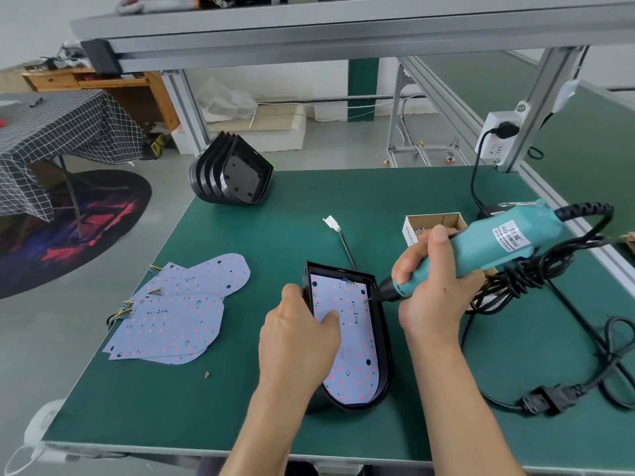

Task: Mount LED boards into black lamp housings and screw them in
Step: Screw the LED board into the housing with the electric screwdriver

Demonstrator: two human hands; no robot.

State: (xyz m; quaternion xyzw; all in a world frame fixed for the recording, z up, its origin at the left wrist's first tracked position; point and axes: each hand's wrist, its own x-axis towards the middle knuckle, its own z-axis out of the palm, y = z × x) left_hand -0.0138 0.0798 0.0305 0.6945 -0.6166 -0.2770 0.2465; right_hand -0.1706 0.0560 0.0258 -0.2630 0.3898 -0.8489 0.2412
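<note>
Two hands busy, right grip (436,286) clasping teal KEENWISE screwdriver (481,249), left grip (299,338) pinching housing (381,338), board (354,338) marked 12V

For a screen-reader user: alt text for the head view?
A right hand drives a teal electric screwdriver into an LED board seated in a black lamp housing; the left hand steadies both. Spare LED boards lie left.

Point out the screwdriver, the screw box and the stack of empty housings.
screwdriver (488,247), head view, on its teal body.
screw box (433,221), head view, on its cardboard inner wall.
housings (240,178), head view, on the frontmost shell's inside.
</note>
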